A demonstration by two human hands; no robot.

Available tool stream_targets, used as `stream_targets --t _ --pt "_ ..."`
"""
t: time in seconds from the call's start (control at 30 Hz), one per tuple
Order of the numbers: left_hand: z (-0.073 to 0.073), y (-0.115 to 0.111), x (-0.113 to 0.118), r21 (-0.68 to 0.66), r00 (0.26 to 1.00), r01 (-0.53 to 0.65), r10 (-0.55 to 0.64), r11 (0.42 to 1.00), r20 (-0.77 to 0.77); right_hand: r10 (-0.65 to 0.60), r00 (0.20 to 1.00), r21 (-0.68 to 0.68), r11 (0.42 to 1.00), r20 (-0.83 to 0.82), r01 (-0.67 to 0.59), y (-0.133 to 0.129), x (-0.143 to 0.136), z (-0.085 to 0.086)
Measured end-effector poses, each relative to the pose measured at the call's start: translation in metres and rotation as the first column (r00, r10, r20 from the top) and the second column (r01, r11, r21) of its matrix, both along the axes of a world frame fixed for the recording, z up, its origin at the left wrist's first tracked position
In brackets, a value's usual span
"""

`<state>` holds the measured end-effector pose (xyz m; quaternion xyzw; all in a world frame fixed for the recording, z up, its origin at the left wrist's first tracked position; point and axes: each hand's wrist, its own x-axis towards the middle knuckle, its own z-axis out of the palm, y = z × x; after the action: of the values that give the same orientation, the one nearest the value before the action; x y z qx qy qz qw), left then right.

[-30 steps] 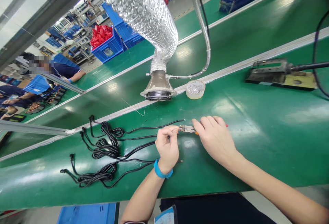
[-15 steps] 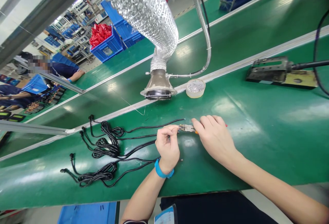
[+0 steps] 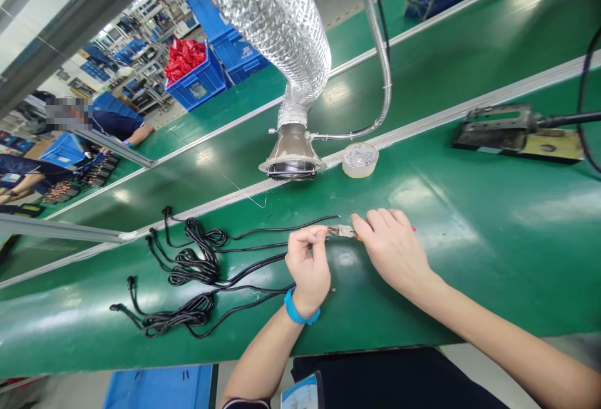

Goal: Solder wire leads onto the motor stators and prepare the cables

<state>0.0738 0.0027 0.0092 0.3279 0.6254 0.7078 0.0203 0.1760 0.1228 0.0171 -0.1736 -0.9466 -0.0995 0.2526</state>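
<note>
My right hand (image 3: 392, 246) is wrapped round a pair of pliers (image 3: 344, 231), whose metal jaws point left toward my other hand. My left hand (image 3: 308, 260) pinches the end of a black power cord (image 3: 267, 264) right at the tips of those jaws. The fine wire ends there are too small to make out. Several more black cords (image 3: 197, 265) lie in coiled bundles on the green bench, plugs to the left. One loose cord end (image 3: 328, 218) lies just behind my fingers. A blue wrist strap (image 3: 299, 310) circles my left wrist.
A fume extraction hood (image 3: 292, 155) on a silver duct hangs behind my hands. Beside it stands a small round tub (image 3: 360, 160). A soldering iron stand (image 3: 511, 133) sits at the right. Blue bins (image 3: 197, 86) and co-workers are beyond, at the left.
Both hands stay almost in place, with the pliers still at my left fingertips. The view shifts slightly. A co-worker's arm at the far left has moved.
</note>
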Motion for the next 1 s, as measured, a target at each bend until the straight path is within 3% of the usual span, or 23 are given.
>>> stream_targets --t 0.53,0.8,0.9,1.0 --pt "-0.001 0.001 0.0 -0.005 0.997 0.006 -0.006 1.0 0.071 0.04 0.999 -0.069 0.997 0.0 -0.04 0.001 -0.003 -0.009" --pt "0.004 0.001 -0.002 0.01 0.995 0.07 -0.071 0.997 0.071 0.083 0.99 -0.196 0.975 -0.111 -0.104 0.008 -0.006 -0.029" --pt "0.009 0.001 -0.005 0.045 0.984 0.115 -0.12 0.992 0.134 0.084 0.955 -0.331 0.926 -0.285 -0.18 0.006 -0.009 -0.033" --pt "0.012 0.002 -0.008 0.066 0.968 0.158 -0.168 0.985 0.188 -0.004 0.888 -0.564 0.774 -0.46 -0.289 0.0 -0.012 -0.026"
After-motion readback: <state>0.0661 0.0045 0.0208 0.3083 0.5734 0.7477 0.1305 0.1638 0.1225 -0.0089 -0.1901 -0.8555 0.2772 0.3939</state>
